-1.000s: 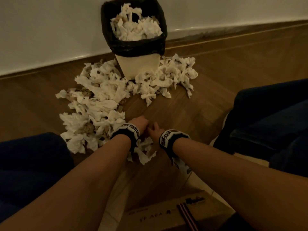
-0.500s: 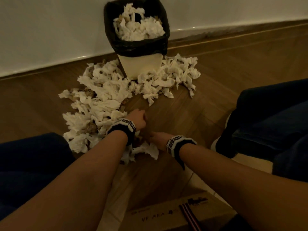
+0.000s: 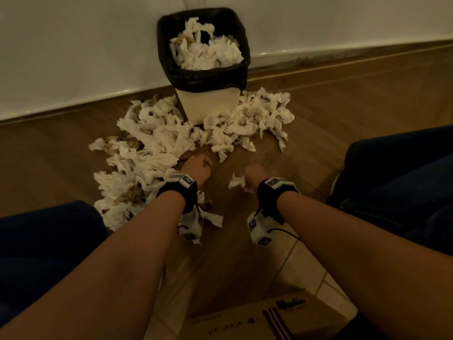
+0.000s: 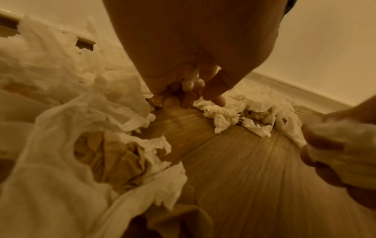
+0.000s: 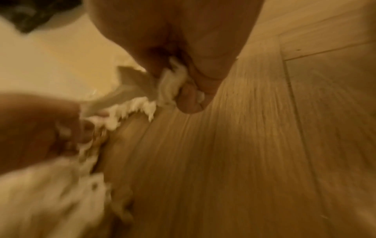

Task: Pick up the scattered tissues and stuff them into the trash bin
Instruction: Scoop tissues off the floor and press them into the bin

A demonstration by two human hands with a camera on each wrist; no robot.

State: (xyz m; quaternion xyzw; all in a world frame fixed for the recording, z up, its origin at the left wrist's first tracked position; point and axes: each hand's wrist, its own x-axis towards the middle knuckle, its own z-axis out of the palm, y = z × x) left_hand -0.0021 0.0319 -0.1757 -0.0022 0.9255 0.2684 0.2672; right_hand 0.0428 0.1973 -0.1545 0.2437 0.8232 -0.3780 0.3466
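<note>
A white trash bin [image 3: 208,106] with a black liner stands against the wall, heaped with crumpled tissues [image 3: 206,50]. Scattered white and brown tissues [image 3: 152,143] lie around its base and to the left. My left hand [image 3: 199,168] is curled at the edge of that pile and grips a small tissue wad [image 4: 190,83]. My right hand [image 3: 253,175] is lifted above the floor to the right and grips a crumpled white tissue [image 3: 236,181], also seen as a tissue [image 5: 173,77] between its fingers.
Dark trouser legs [image 3: 397,182] flank the arms on both sides. A cardboard box [image 3: 264,322] lies at the near edge. Bare wooden floor [image 3: 245,229] runs between my hands and the box. The white wall [image 3: 73,57] stands behind the bin.
My right hand has lifted off the floor and moved right with a tissue in its grip. The left hand has moved forward toward the pile. The hands are now apart.
</note>
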